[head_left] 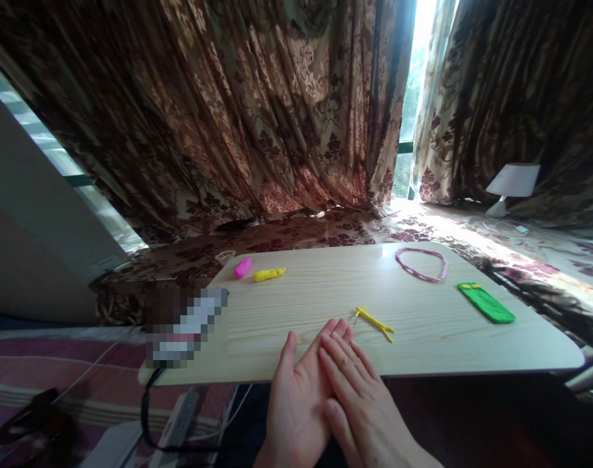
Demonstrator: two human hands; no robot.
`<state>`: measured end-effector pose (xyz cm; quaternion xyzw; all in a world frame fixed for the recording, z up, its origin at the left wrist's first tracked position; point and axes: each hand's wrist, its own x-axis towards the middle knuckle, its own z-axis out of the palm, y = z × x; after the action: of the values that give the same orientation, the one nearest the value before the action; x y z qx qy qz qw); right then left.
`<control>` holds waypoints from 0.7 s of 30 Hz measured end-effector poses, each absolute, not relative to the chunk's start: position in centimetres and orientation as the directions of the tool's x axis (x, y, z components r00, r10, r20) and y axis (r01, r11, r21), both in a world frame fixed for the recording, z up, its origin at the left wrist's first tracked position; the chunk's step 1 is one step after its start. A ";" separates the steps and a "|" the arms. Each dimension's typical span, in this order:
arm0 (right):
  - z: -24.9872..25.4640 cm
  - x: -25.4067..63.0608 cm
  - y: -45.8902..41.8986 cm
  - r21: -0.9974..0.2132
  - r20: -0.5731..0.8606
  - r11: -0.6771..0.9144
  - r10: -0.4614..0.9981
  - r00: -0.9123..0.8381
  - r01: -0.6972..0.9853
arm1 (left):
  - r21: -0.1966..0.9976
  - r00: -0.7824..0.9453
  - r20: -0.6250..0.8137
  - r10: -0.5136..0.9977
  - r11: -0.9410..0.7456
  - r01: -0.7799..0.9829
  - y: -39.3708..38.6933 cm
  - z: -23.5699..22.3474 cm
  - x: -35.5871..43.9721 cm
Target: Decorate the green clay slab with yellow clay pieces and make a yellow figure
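Observation:
My left hand [296,406] is held palm up at the table's front edge, its thumb raised and fingers stretched out. My right hand [357,390] lies flat across the fingers and palm of the left. Whether anything sits between the two palms is hidden. Just beyond my fingertips rests a thin yellow clay stick figure [374,320], with forked ends. Farther back on the left are a pink clay lump [243,268] and a longer yellow clay lump [268,275]. At the right lie a twisted pale pink clay ring [445,268] and a flat green clay slab [486,303] with a yellow bit on it.
The light wooden table [306,292] has rounded corners. A blurred-out device [191,325] with a black cable lies at its left edge. Behind are patterned curtains [277,117] and a cloth-covered ledge bearing a white lamp [513,182]. A striped cover [57,364] is at the left.

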<state>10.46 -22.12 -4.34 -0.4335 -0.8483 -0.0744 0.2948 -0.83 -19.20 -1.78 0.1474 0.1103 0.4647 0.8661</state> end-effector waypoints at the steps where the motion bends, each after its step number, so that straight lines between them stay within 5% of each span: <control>1: -4.4 10.4 -22.2 -0.110 0.571 0.647 0.663 -0.485 0.754 | 0.360 0.528 -0.053 0.848 0.509 -0.782 -19.1 -1.7 -0.9; 8: -4.3 10.6 -21.7 -0.202 0.544 0.513 0.767 -0.340 0.834 | 0.358 0.544 -0.067 0.836 0.529 -0.769 -19.0 -1.7 -0.6; 13: -4.4 10.2 -22.1 -0.110 0.575 0.679 0.639 -0.511 0.726 | 0.349 0.481 -0.064 0.874 0.471 -0.810 -18.9 -1.6 -0.5; 18: -4.1 10.8 -21.8 -0.184 0.525 0.523 0.768 -0.366 0.832 | 0.369 0.553 -0.056 0.831 0.532 -0.763 -19.2 -1.6 -0.5; 21: -4.4 10.9 -22.0 -0.129 0.543 0.606 0.705 -0.455 0.785 | 0.369 0.532 -0.047 0.846 0.509 -0.778 -18.9 -1.4 -0.8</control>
<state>10.91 -22.01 -4.41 -0.4383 -0.8501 -0.0701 0.2834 -0.80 -18.91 -1.41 0.1532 0.1113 0.4710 0.8616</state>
